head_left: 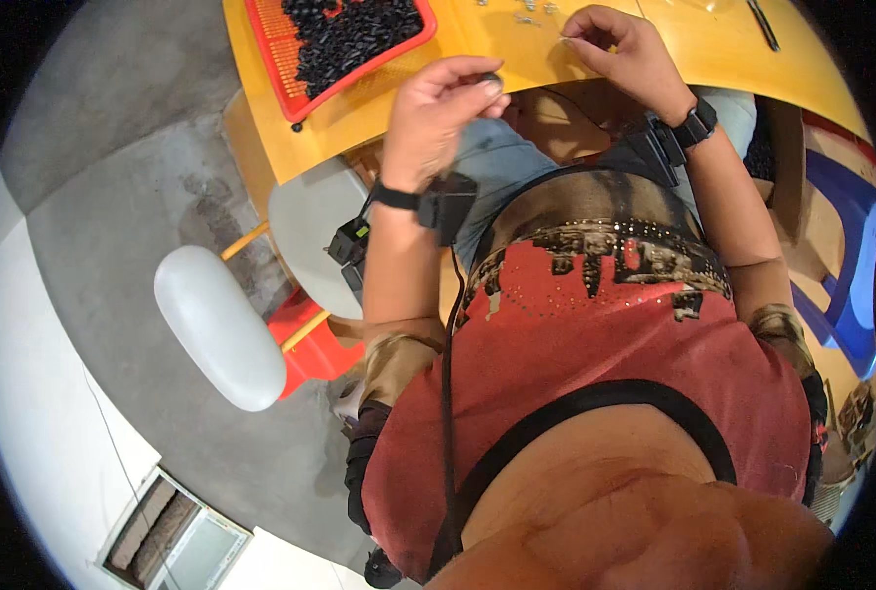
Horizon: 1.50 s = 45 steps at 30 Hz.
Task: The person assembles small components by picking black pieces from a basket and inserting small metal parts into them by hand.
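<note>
My left hand [443, 113] is closed in a pinch on a small black part [492, 78] near the table's front edge. Its exact kind is too small to make out. To the right, my right hand [630, 59] has thumb and forefinger pressed together over the table, and a tiny light-coloured bit [564, 39] shows at the tips. Left of my left hand, a red plastic basket [279, 61] holds a heap of small black parts [359, 44]. Several small silvery pieces [526, 20] lie loose on the yellow table [330, 133] between basket and right hand.
One black part [296, 127] lies by the basket's near corner. A black pen [763, 27] rests at the table's right. Beside me on the left stands a chair with a grey backrest [220, 329]; a blue plastic stool [851, 265] is on the right.
</note>
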{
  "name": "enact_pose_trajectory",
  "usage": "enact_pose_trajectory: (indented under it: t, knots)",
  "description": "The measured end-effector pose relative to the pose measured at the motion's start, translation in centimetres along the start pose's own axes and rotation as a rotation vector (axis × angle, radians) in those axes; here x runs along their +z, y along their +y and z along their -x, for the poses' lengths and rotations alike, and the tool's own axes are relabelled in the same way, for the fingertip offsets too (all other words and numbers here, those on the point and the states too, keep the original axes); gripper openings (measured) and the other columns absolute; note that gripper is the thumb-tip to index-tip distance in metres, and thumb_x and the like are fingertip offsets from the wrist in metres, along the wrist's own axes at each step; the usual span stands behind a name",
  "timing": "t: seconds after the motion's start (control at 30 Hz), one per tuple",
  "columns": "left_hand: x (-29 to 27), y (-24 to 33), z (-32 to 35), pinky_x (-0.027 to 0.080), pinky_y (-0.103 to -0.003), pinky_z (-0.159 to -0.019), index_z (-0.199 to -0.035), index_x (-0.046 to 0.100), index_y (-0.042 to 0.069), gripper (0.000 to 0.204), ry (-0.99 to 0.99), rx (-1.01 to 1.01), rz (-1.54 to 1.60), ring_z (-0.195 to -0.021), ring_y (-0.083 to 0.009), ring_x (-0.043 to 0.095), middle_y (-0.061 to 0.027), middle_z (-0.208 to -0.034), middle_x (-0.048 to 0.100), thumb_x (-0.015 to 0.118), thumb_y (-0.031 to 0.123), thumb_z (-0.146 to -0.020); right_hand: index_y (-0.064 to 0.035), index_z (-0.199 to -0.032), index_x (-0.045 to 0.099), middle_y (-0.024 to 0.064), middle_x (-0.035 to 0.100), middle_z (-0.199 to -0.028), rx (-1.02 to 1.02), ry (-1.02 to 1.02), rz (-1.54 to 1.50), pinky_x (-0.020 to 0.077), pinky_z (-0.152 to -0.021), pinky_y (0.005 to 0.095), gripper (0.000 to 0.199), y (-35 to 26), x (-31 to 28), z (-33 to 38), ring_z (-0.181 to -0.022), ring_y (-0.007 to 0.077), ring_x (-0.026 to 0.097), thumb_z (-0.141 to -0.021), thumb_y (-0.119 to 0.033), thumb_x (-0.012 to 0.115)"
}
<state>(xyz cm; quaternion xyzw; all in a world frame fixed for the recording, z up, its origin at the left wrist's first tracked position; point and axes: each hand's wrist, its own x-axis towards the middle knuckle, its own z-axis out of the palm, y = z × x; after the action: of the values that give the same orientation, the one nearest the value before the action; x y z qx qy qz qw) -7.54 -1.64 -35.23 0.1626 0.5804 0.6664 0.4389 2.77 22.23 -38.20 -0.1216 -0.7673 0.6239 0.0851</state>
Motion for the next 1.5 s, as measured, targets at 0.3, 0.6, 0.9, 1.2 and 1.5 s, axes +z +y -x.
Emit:
enact_pose_trajectory:
  t: [0.3,0.6,0.9,1.2,1.5]
  knots:
    - [1.3,-2.6,-6.4,0.057,-0.031,-0.083,-0.117,0.064,-0.006,0.024,0.027,0.066,0.554,-0.089,-0.021,0.068,-0.0163,-0.106,0.069,0.062,0.004,-0.095,0.0013,-0.09,0.066,0.0035,0.065,-0.077,-0.074,0.035,-0.026,0.0492,-0.065,0.0248,0.006,-2.2,0.2,-0.7,-0.07,0.009,0.058,-0.087,-0.003,0.069]
    - [1.5,-1.9,-5.7,0.055,-0.027,-0.083,-0.117,0.066,-0.001,0.021,-0.006,0.048,0.66,-0.091,-0.0186,0.066,-0.0102,-0.105,0.07,0.06,0.005,-0.097,0.0002,-0.089,0.067,0.0031,0.065,-0.076,-0.026,0.046,0.02,0.0479,-0.063,0.0246,0.006,-2.4,0.5,-0.6,-0.07,0.0091,0.058,-0.086,-0.004,0.069]
    - [2.5,-2.8,-4.6,0.056,-0.027,-0.081,-0.115,0.066,0.0,0.021,0.008,0.122,0.618,-0.088,-0.0181,0.068,-0.0088,-0.101,0.07,0.064,0.002,-0.094,0.0011,-0.089,0.066,0.0038,0.066,-0.078,-0.043,0.068,0.009,0.0484,-0.064,0.025,0.007,-2.5,0.4,1.3,-0.071,0.0097,0.059,-0.087,-0.005,0.07]
    - [3.8,-2.0,-3.9,0.052,-0.023,-0.077,-0.111,0.066,-0.002,0.025,0.199,0.301,-0.052,-0.086,-0.0097,0.063,-0.0045,-0.1,0.068,0.074,0.0,-0.087,0.0005,-0.089,0.067,0.0041,0.066,-0.078,-0.047,0.066,0.053,0.048,-0.064,0.025,0.007,-3.2,0.3,1.9,-0.071,0.0093,0.059,-0.087,-0.005,0.07]
    - [4.7,-1.7,-3.4,0.05,-0.022,-0.072,-0.107,0.066,-0.003,0.022,0.222,0.381,-0.251,-0.077,-0.0082,0.061,-0.0014,-0.09,0.067,0.074,-0.001,-0.086,0.0009,-0.089,0.066,0.0047,0.066,-0.078,-0.074,0.081,0.048,0.0486,-0.065,0.0258,0.007,-3.2,0.4,2.5,-0.072,0.0105,0.06,-0.086,-0.005,0.07]
